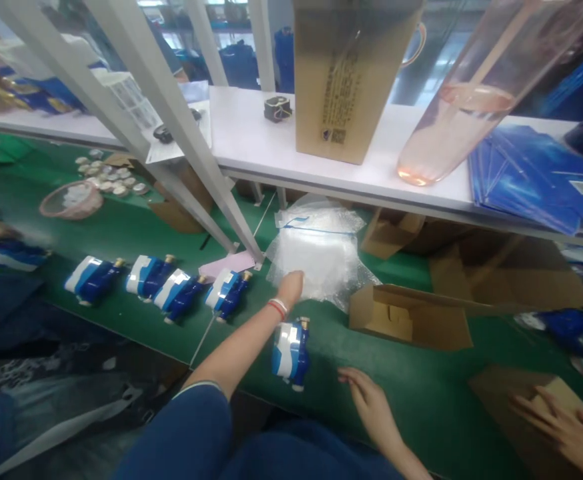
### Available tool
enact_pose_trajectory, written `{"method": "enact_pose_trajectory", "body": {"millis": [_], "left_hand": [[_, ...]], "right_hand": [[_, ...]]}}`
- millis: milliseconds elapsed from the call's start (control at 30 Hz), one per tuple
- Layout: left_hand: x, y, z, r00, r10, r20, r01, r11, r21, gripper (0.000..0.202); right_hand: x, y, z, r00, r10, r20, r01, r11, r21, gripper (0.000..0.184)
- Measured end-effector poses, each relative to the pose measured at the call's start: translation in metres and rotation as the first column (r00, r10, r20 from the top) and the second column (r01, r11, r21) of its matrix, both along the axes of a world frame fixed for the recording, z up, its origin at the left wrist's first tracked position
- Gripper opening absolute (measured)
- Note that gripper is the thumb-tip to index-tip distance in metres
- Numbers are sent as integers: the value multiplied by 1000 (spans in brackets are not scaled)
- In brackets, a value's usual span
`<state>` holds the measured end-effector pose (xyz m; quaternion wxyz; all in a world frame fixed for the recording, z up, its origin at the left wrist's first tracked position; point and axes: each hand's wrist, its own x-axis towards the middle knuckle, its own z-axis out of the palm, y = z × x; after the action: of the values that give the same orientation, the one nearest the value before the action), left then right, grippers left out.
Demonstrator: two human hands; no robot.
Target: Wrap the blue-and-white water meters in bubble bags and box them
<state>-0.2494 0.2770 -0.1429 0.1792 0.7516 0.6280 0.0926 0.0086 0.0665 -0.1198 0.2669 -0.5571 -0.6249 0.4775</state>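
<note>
My left hand (290, 287) reaches forward onto a pile of clear plastic bags (321, 257) on the green belt (421, 393); its fingers are hidden against the bags. Just below that wrist lies a blue and white meter (290, 352). My right hand (369, 400) rests on the belt to the right of the meter, fingers stretched out, holding nothing. An open brown carton (409, 317) lies on its side right of the bags.
Several more blue and white meters (161, 283) lie in a row at left. A white shelf (251, 143) carries a tall carton (344, 80), a clear pink tube (471, 93) and blue sleeves (536, 177). Another person's hand (564, 427) holds a carton at lower right.
</note>
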Motion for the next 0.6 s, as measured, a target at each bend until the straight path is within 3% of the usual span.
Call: {"method": "enact_pose_trajectory", "body": {"millis": [100,167,267,333,433,500,533,600], "left_hand": [[-10,-52,32,951,185,246,-189,982,-9,27],[-11,-92,47,823,287,490,-287,955,-78,21],[-22,-145,62,605,463,648,-466,865,-183,17],[-45,-177,70,419,592,689,-675,710,-200,17],[-94,-236,82,86,634,769,-905,373,-206,18],[-115,-283,89,5,642,767,-967,199,-160,22],[-118,-307,91,3,666,746,-981,146,-127,23],[-109,-351,90,-4,717,697,-990,95,-104,24]], "right_hand": [[-50,55,14,995,-43,-91,40,999,-27,35],[-92,88,24,992,-5,-130,9,1000,25,47],[-143,109,33,994,106,37,-110,986,122,26],[-155,101,30,969,230,94,-243,955,170,15],[-140,72,6,936,349,54,-353,924,149,18],[-126,53,-18,962,265,67,-270,960,75,25],[-122,45,-31,977,189,101,-194,980,43,34],[-126,32,-51,980,61,191,-65,998,14,64]]}}
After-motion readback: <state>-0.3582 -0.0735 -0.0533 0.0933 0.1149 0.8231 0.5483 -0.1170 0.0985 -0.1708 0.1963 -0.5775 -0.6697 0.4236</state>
